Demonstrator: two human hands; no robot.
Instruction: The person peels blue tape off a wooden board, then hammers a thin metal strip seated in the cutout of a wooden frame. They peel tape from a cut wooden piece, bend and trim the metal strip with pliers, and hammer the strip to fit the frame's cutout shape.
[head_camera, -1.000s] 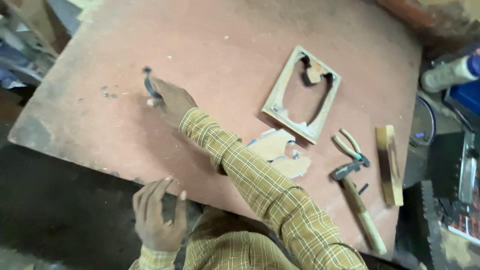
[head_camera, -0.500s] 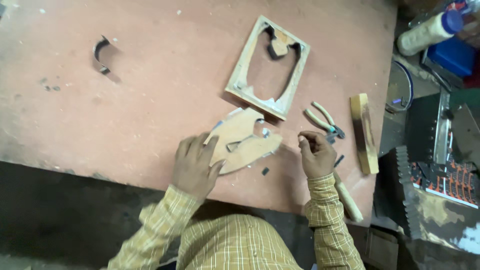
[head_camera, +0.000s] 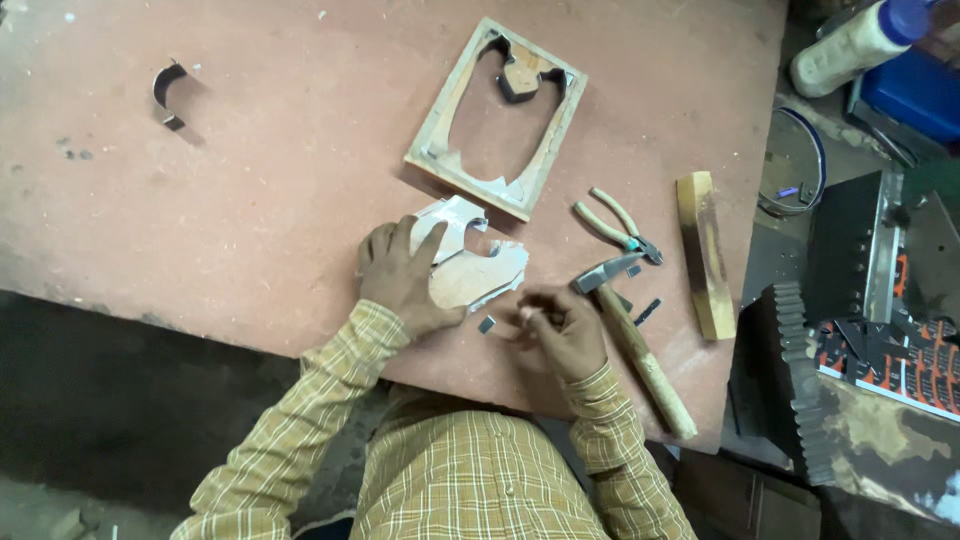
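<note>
My left hand (head_camera: 400, 275) lies on a pale wooden cut-out (head_camera: 478, 272) with curved notches and presses it flat on the reddish-brown board (head_camera: 270, 200). My right hand (head_camera: 560, 332) is just to its right, blurred, its fingers curled and pinched together near the cut-out's lower edge. Whether it holds anything I cannot tell. A small grey metal piece (head_camera: 487, 323) lies between the two hands. A hammer (head_camera: 640, 350) with a wooden handle lies against the right hand's outer side.
A rectangular wooden frame (head_camera: 440, 120) with a shaped opening lies beyond the cut-out. Pliers (head_camera: 615, 225) and a wooden block (head_camera: 705, 255) lie to the right. A curved metal strip (head_camera: 168, 95) sits far left. A glue bottle (head_camera: 850, 45) and toothed dark parts (head_camera: 790, 370) crowd the right edge.
One hand let go of the curved metal strip at the far left. Both hands then came back to the wooden cut-out, and the right hand has shifted from the hammer toward it.
</note>
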